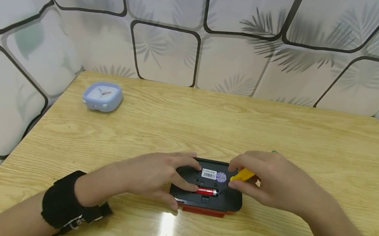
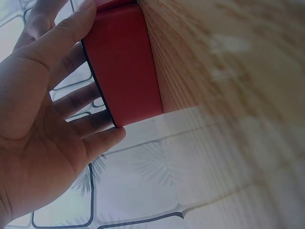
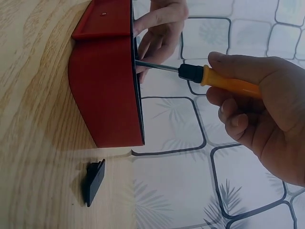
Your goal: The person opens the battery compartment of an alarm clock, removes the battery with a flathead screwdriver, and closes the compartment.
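Note:
A red box (image 2: 126,67) with a black back panel (image 1: 228,201) lies with that panel facing up. A red battery (image 1: 204,191) sits in a slot in the panel. My left hand (image 1: 165,174) holds the box at its left end, thumb at the near edge and fingers across the panel. My right hand (image 1: 280,183) grips the yellow handle of a screwdriver (image 3: 228,82). Its metal shaft points down at the panel, close to the battery's right end. The fingers hide part of the battery's left end; the exact tip contact is unclear.
On the wooden table (image 1: 159,117), a blue alarm clock (image 1: 102,96) stands at the back left. A small black cover piece (image 3: 95,182) lies beside the box in the right wrist view. Patterned cloth (image 1: 229,62) hangs behind the table.

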The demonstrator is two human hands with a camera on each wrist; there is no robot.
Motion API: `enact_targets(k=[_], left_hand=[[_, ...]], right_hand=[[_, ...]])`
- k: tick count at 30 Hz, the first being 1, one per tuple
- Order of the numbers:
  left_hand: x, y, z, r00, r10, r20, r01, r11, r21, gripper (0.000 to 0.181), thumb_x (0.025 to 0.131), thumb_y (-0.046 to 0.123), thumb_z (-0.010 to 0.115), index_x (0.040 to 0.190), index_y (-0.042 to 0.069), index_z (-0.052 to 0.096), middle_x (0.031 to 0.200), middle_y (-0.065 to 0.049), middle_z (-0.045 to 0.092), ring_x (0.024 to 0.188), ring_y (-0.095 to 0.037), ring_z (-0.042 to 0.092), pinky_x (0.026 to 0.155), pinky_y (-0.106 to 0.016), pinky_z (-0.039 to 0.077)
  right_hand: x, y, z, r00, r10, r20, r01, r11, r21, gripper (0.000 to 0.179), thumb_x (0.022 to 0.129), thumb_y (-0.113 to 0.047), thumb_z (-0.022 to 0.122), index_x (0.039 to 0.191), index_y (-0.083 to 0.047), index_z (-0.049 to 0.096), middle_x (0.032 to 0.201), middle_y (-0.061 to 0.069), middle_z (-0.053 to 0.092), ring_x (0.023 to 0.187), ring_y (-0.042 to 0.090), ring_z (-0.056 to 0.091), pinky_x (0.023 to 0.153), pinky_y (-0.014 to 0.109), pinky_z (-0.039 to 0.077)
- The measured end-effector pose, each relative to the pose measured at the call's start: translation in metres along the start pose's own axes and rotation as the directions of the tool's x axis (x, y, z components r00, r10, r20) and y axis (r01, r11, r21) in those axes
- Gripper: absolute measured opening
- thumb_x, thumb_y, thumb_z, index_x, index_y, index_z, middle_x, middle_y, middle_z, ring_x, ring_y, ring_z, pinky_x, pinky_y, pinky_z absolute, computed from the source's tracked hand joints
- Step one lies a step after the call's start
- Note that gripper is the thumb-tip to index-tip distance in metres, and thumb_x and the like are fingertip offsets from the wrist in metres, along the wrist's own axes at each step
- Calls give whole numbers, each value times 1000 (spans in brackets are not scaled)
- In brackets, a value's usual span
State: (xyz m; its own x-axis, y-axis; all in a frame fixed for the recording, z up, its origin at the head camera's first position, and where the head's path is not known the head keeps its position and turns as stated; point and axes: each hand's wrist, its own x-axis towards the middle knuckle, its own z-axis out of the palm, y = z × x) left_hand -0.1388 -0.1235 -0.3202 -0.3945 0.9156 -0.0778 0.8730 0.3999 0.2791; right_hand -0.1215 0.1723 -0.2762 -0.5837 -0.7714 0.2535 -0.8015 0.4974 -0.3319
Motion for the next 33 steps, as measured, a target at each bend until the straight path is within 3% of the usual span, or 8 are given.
enact_targets(k=[6, 13, 17, 24, 28, 33], left_hand=[[0, 0, -1, 1000, -3, 0, 3, 1000, -15, 56, 82, 54, 75, 131, 29, 67, 150, -7, 44, 146, -30, 35, 116, -41, 37], [0, 0, 0, 1000, 5, -18, -5, 1000, -7, 54, 82, 54, 75, 130, 29, 69, 149, -6, 45, 146, -30, 36, 117, -40, 36], [0, -1, 1, 1000, 11, -26, -11, 1000, -2, 54, 82, 54, 75, 129, 29, 69, 148, -6, 46, 146, -31, 36, 117, -40, 36], [-1, 0, 1, 1000, 0, -13, 0, 1000, -6, 55, 81, 55, 75, 130, 29, 68, 150, -6, 45, 147, -30, 34, 118, -41, 35], [-1, 0, 1, 1000, -8, -2, 8, 1000, -9, 56, 81, 56, 74, 131, 30, 68, 151, -6, 44, 147, -30, 33, 118, -41, 34], [0, 0, 0, 1000, -5, -10, 5, 1000, -6, 56, 81, 56, 74, 130, 30, 68, 151, -6, 44, 147, -30, 34, 118, -41, 35]], right_hand=[[-2, -2, -4, 997, 71, 29, -69, 996, -65, 22, 83, -27, 82, 100, -18, 71, 96, -8, 71, 71, -3, 56, 60, 19, 51], [-4, 4, -8, 998, 37, 51, -31, 993, -116, 15, 83, -30, 81, 93, -20, 77, 89, -10, 73, 69, -3, 60, 60, 22, 52], [-3, 8, -11, 992, 92, 92, -82, 991, -104, 15, 82, -32, 82, 92, -20, 78, 87, -10, 73, 69, -3, 59, 61, 21, 53], [-3, 11, -16, 930, 307, 201, -289, 950, -116, 37, 85, -48, 76, 101, -14, 77, 87, -7, 74, 59, -5, 50, 57, 19, 48], [-4, 12, -16, 921, 325, 217, -300, 944, -140, 38, 85, -50, 75, 99, -15, 77, 81, -10, 70, 56, -3, 47, 55, 20, 45], [-7, 13, -18, 907, 342, 245, -308, 937, -168, 27, 86, -48, 75, 86, -21, 75, 66, -15, 57, 55, 1, 43, 52, 20, 39]])
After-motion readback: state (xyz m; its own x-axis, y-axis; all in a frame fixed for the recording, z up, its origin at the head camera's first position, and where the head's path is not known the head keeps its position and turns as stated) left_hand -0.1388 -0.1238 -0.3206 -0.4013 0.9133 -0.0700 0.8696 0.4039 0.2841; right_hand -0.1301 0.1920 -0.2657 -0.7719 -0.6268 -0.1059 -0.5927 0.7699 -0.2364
